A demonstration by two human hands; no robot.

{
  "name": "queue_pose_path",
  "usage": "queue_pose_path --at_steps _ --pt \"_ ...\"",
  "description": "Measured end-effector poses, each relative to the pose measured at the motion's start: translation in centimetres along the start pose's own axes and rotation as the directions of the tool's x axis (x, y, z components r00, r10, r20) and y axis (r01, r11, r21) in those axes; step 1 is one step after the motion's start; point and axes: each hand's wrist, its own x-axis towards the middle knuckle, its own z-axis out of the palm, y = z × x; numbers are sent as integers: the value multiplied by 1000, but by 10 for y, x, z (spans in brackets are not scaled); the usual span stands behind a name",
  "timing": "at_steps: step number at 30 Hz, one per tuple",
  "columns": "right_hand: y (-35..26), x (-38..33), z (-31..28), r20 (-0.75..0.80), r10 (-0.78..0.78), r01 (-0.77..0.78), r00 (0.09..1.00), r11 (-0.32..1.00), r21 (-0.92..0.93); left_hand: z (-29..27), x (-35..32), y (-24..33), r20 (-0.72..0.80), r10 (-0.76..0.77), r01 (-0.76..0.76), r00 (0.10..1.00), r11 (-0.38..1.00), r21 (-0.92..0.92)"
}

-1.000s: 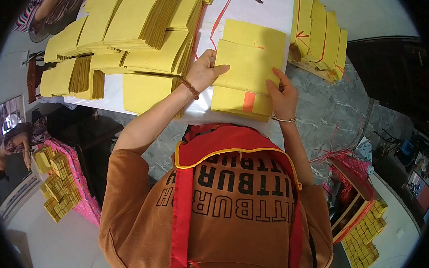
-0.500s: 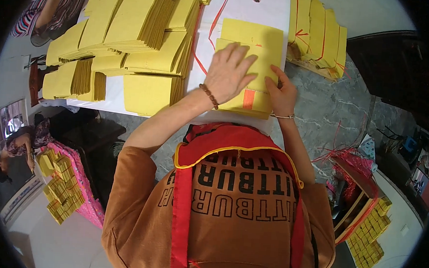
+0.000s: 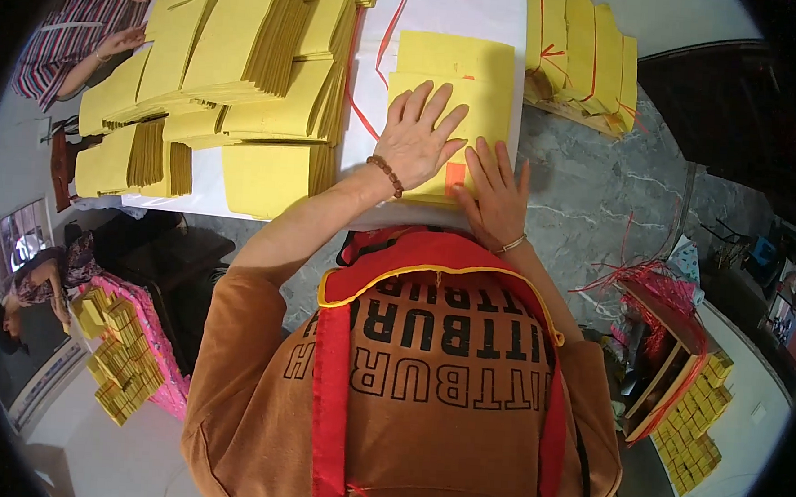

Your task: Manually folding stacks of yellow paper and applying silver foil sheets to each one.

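Note:
Yellow paper sheets (image 3: 458,55) lie overlapped on the white table (image 3: 367,85) in front of me, with an orange-red patch (image 3: 455,175) near their lower edge. My left hand (image 3: 415,140) rests flat over the left middle of the paper, fingers spread and pointing away from me. Beside it, my right hand (image 3: 494,194) lies open at the lower right corner, its fingers stretched along the paper's right side. Neither hand grips anything. The hands cover part of the sheets, so how they are folded or joined there cannot be made out.
Tall stacks of yellow paper (image 3: 233,42) fill the table's left side. A red string (image 3: 392,41) runs along the table beside them. Tied yellow bundles (image 3: 579,51) stand at the far right. Another person's hands (image 3: 121,43) touch the stacks at the far left.
My right hand has gone from pinching at the paper's right edge to lying flat at its lower corner. My left hand's fingers have spread. The other person's hands have reached the stacks.

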Motion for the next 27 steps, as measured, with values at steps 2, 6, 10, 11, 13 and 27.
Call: queue_pose_path --at_steps 2,6,10,11,13,27 --pt "-1 1 -4 -1 -3 3 1000 1000 4 -3 -2 -4 -18 8 -8 1000 1000 -3" --pt "9 4 1 -25 -5 13 1000 951 310 -14 -1 -11 55 147 -140 988 984 -107" --pt "26 -1 -7 58 206 -176 977 620 764 -11 -1 -1 75 287 -295 955 949 115" --pt "29 0 -10 -76 192 -94 978 741 664 -9 -1 8 83 282 -294 956 926 238" --pt "26 1 -11 -203 123 9 972 836 548 -5 0 21 87 242 -257 966 890 377" --pt "25 -4 0 -199 223 -59 954 793 607 -140 -166 -47 -324 10 72 946 968 242"
